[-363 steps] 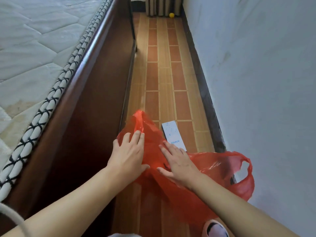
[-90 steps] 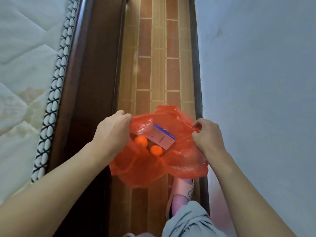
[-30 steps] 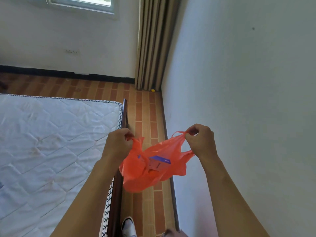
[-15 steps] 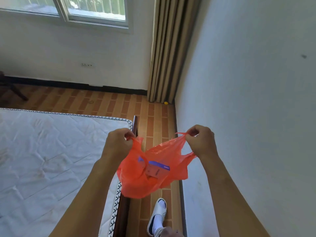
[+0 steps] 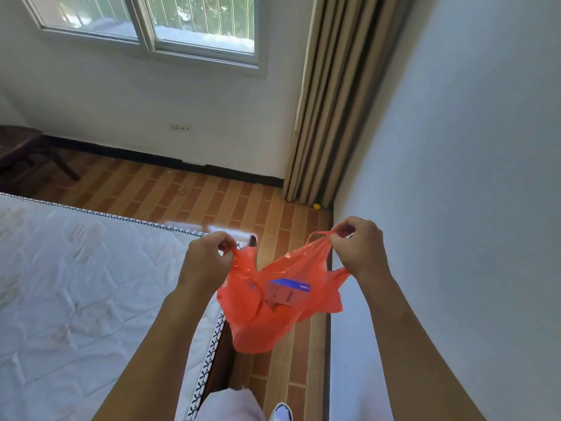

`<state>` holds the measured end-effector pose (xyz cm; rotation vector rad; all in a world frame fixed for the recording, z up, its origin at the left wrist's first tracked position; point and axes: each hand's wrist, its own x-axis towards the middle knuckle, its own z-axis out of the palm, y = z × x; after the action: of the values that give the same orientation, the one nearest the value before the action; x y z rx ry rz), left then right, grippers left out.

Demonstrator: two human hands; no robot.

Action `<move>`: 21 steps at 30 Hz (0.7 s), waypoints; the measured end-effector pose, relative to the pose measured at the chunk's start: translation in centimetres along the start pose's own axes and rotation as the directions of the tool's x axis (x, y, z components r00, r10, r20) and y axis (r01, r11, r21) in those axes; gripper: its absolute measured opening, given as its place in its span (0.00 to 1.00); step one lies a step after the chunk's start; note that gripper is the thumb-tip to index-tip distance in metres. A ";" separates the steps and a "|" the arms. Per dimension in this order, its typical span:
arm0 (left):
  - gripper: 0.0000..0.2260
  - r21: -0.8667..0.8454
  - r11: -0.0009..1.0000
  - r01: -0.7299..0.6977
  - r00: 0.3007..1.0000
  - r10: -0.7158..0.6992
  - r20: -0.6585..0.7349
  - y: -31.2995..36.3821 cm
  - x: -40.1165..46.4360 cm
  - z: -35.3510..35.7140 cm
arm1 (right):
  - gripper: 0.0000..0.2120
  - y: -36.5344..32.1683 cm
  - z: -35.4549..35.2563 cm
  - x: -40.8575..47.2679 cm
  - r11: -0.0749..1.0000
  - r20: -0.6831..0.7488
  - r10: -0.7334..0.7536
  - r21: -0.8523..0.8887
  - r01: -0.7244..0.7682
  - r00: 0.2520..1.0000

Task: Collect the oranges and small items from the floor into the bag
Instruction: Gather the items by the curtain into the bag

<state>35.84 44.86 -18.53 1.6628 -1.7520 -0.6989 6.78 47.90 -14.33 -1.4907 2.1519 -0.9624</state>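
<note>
Both forearms reach up from the bottom edge toward the middle of the view, the left from 7 o'clock and the right from 5 o'clock, and the two fists are held apart at about the same height. The left hand (image 5: pixel 206 262) has its fingers curled tight, pinching one handle of the bag (image 5: pixel 273 311) between thumb and fingers. The right hand (image 5: pixel 358 247) is curled the same way round the other handle, pulled out thin at 1 o'clock from the bag. The bag, thin orange-red plastic, hangs in the air between the hands with its mouth stretched open and its bottom sagging toward 6 o'clock. Inside it a small box (image 5: pixel 287 294) with a blue top shows through the plastic, and just below the box sits an orange (image 5: pixel 280 308), only partly seen.

The white wall (image 5: pixel 455 177) fills the right side. The bed (image 5: pixel 76 284), with a white quilted mattress, takes the lower left. The floor (image 5: pixel 212 192) of brown brick-pattern tiles runs between bed and wall and across to the far wall. The window (image 5: pixel 145 22) is at 11 o'clock, the striped curtain (image 5: pixel 337 101) at 1 o'clock. A dark wooden stool (image 5: pixel 27 150) stands at 9 o'clock. A white shoe (image 5: pixel 282 413) shows at 6 o'clock. A small yellow ball (image 5: pixel 316 206) lies on the floor at the curtain's foot
</note>
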 end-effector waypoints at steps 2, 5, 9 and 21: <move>0.10 -0.020 0.999 0.028 1.000 -0.028 0.002 -0.3 1.9 0.9 | 0.07 0.2 0.7 1.8 1.000 -0.002 0.004 -0.003 -0.004 1.000; 0.10 -0.045 0.997 0.057 0.998 -0.056 0.019 -0.8 5.5 2.4 | 0.06 0.5 1.5 4.9 1.000 -0.029 0.019 -0.011 -0.019 0.999; 0.09 -0.072 0.997 0.030 0.999 -0.027 0.045 -1.1 11.3 4.4 | 0.04 0.3 2.8 9.5 0.999 -0.050 0.025 -0.035 -0.027 0.998; 0.08 -0.073 0.992 0.102 0.981 -0.088 0.175 -1.6 27.6 7.7 | 0.05 -1.9 6.1 22.2 0.986 -0.065 0.120 -0.110 -0.127 0.991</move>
<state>30.68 16.92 -22.75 1.6823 -1.7433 -0.9704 3.38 25.07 -15.29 -1.3763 2.3464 -0.8632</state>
